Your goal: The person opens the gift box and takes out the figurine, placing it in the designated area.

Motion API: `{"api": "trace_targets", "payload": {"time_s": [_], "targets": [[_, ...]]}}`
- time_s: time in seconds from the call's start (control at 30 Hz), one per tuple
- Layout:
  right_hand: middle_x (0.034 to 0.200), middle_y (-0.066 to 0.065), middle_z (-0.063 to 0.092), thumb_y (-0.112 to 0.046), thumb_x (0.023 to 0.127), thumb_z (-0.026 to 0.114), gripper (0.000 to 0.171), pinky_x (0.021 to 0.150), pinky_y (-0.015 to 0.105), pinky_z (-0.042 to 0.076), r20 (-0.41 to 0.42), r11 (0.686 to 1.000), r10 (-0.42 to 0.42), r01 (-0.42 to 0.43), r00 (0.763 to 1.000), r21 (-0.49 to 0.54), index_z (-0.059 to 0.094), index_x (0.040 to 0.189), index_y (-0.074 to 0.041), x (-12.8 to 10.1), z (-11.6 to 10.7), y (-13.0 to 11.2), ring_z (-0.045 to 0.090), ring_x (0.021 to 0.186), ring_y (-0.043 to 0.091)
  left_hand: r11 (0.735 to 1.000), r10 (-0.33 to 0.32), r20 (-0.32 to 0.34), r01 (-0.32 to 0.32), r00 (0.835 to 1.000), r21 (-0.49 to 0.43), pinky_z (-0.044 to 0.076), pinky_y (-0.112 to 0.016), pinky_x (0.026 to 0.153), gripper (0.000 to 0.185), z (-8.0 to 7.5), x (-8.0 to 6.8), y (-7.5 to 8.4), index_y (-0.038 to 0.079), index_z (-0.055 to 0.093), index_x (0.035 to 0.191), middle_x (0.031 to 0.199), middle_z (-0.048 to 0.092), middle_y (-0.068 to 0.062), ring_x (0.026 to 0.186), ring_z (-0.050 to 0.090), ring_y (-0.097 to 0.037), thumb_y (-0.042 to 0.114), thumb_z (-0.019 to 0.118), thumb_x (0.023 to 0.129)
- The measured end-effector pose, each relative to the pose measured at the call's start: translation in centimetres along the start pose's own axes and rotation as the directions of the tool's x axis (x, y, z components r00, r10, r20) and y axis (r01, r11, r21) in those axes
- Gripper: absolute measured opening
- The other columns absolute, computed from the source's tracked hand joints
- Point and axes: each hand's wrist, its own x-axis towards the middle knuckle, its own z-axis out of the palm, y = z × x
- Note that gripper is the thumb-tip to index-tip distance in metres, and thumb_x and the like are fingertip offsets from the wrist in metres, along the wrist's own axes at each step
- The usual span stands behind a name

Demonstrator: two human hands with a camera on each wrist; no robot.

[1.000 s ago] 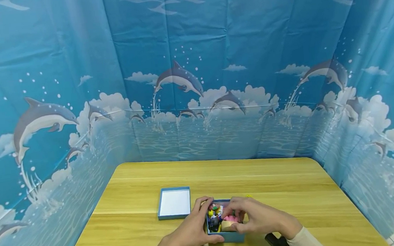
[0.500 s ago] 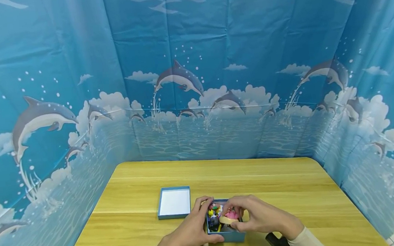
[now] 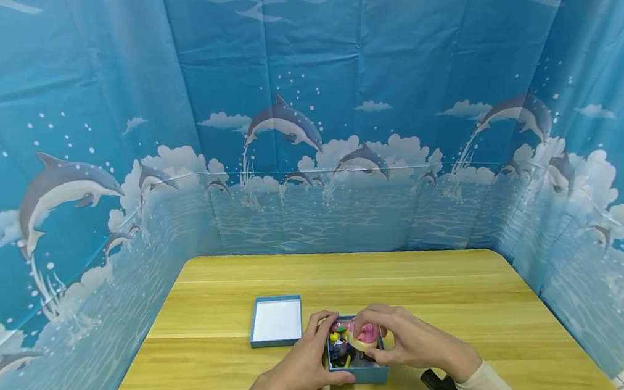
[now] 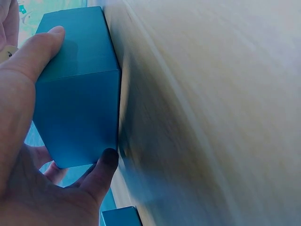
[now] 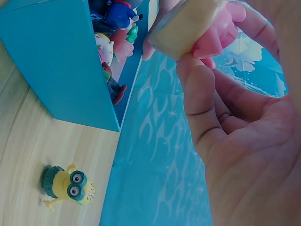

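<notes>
The pink toy (image 3: 365,334) on its tan round base is up in the air right over the open blue box (image 3: 361,373), pinched between the thumb and fingertips of the right hand (image 3: 408,342). In the right wrist view you can see the base (image 5: 186,26) edge-on with the pink figure sticking out behind it, thumb curled up against the base.

Going big to small from there: the wooden table (image 3: 465,293) takes up the whole near part of the scene, with a blue dolphin-print curtain (image 3: 303,96) wrapped around its far, left and right sides. The box lid (image 3: 276,321) lies upside down, white inside showing, just left of the box and a bit farther away. The blue box itself sits near the front edge, between both hands, and it's stuffed with little colourful figures (image 3: 338,341), too small to tell apart from the head view.

The left hand (image 3: 299,369) grips the box from its left side, thumb along the near wall and fingers curled round the far corner; the left wrist view shows the thumb (image 4: 40,52) flat on the blue wall.

Smallest bit: a little yellow goggle-eyed figure (image 5: 66,186) lies on the table just outside the box, not touching it.
</notes>
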Motion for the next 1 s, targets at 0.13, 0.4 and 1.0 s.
{"api": "trace_targets", "payload": {"time_s": [0.13,0.4,1.0], "targets": [[0.134,-0.014,0.074,-0.012,0.106,0.085,0.038,0.091,0.037,0.064,-0.016,1.000,-0.006,0.006,1.000,-0.011,0.070,0.132,-0.036,-0.1,0.1,0.0,0.066,0.105,0.002,1.000,0.000,0.000,0.000,1.000,0.001,0.061,-0.045,0.122,0.124,0.0,0.0,0.0,0.016,0.027,0.186,0.187,0.028,-0.007,0.148,0.064,-0.027,0.069,0.092,0.095],[0.138,-0.010,0.076,-0.013,0.105,0.088,0.039,0.097,0.036,0.068,-0.057,0.999,-0.022,0.019,0.998,-0.046,0.073,0.139,-0.027,-0.3,0.2,0.2,0.072,0.116,0.004,1.000,-0.003,0.001,0.003,1.000,0.004,0.061,-0.046,0.122,0.125,0.0,-0.1,0.1,0.016,0.026,0.186,0.187,0.028,-0.007,0.148,0.065,-0.029,0.069,0.092,0.095],[0.143,0.002,0.076,-0.012,0.100,0.092,0.055,0.095,0.042,0.070,-0.135,0.991,-0.038,0.020,0.990,-0.132,0.071,0.151,-0.019,-0.7,0.4,1.3,0.075,0.119,0.014,1.000,-0.005,0.002,0.005,1.000,0.014,0.061,-0.049,0.121,0.125,0.1,-0.1,0.0,0.017,0.026,0.186,0.187,0.028,-0.007,0.149,0.065,-0.032,0.069,0.093,0.094]]}}
